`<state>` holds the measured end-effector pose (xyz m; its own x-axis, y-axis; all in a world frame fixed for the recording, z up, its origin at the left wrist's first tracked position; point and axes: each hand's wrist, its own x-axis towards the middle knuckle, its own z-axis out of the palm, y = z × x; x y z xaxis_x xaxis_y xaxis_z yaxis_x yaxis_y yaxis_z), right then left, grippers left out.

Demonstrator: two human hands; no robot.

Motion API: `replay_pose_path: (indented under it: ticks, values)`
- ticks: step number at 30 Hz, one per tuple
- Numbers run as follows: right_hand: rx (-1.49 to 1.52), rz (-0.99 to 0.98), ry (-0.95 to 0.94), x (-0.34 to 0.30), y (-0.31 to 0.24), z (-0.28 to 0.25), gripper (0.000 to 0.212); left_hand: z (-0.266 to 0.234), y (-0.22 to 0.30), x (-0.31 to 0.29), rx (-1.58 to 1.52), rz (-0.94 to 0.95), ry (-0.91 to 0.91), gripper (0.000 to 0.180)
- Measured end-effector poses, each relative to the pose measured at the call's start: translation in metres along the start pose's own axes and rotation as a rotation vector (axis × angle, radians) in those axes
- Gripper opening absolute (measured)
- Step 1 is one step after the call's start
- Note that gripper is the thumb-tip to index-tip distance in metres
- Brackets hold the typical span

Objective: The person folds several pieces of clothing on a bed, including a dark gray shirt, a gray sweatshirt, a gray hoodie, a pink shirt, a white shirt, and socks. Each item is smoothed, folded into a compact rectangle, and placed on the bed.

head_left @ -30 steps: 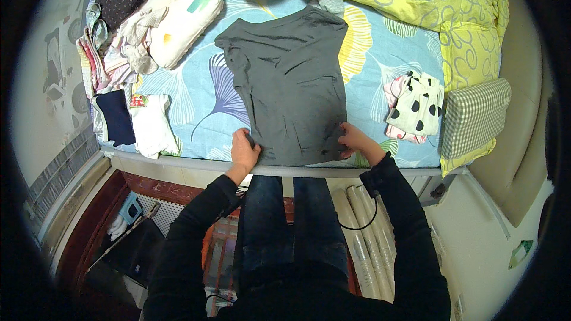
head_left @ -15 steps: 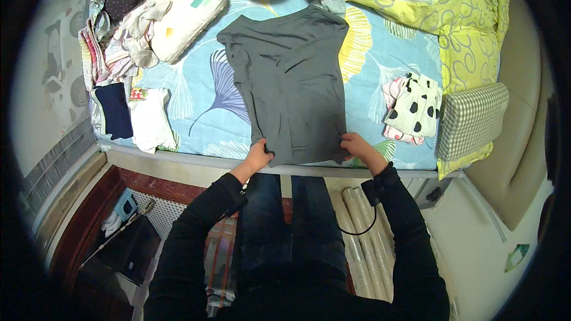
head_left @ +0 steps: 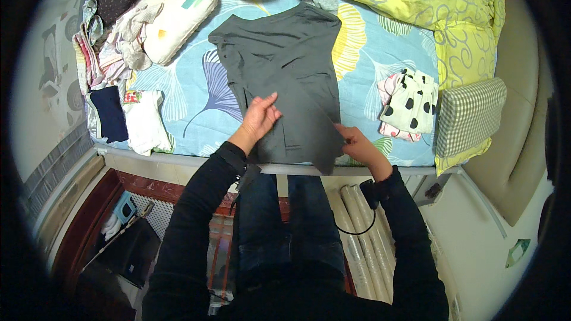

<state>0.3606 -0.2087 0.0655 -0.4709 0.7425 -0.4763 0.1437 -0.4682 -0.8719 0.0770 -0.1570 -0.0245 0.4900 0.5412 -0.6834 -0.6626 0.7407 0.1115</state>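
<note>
Has the grey shirt (head_left: 291,77) spread out on the bed (head_left: 363,107), hem toward the middle of the near edge, neckline pointing to the far edge. Grips the shirt's lower right side with the right hand (head_left: 358,144), thumb and fingers closed together on the cloth, just inside the near edge. Lets a blurred, pointed flap of the hem dip over that edge, just left of the grip. Holds the left hand (head_left: 262,116) above the shirt's lower left part, fingers half spread, with nothing visible between them. Cannot tell light contact with the cloth from a slight hover there.

Shows, toward the near left corner of the bed, a navy folded garment (head_left: 109,113) just beside a white garment (head_left: 146,122). Has a white padded pack (head_left: 180,15) farther up, toward the far left corner. Includes a black-spotted garment (head_left: 410,104) near the right end of the near edge, on top of pink cloth (head_left: 401,134), with a checked cushion (head_left: 471,119) by the near right corner and a yellow quilt (head_left: 467,53) along the right edge.
</note>
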Motion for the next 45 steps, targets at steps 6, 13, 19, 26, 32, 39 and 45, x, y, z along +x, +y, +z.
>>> replay_pose_path:
  ticks: [6, 13, 19, 26, 32, 39, 45]
  values:
    - [-0.436, 0.388, 0.115, 0.025, 0.059, 0.01, 0.017, 0.026, 0.029, -0.009, 0.019, -0.038, 0.007, 0.03]
    - [0.698, 0.5, -0.011, 0.007, 0.054, 0.008, 0.023, 0.029, 0.02, -0.019, 0.021, -0.166, 0.002, 0.034]
    - [-0.582, 0.393, 0.29, -0.022, 0.108, 0.007, 0.021, -0.03, -0.014, -0.005, 0.872, -0.106, 0.475, 0.024]
    - [-0.358, 0.504, 0.405, -0.019, 0.125, -0.005, 0.03, -0.083, -0.019, -0.057, 1.742, 0.563, 0.949, 0.037]
    - [-0.185, 0.467, 0.207, -0.019, 0.129, -0.01, 0.028, -0.08, -0.018, -0.096, 0.86, -0.098, 0.535, 0.02]
    - [0.009, 0.708, -0.165, -0.078, 0.066, -0.028, 0.029, -0.081, -0.026, -0.161, 0.79, -0.33, 0.638, 0.036]
    - [0.157, 0.393, -0.142, -0.056, 0.054, -0.02, 0.032, -0.043, -0.007, -0.159, 0.46, -0.224, 0.612, 0.043]
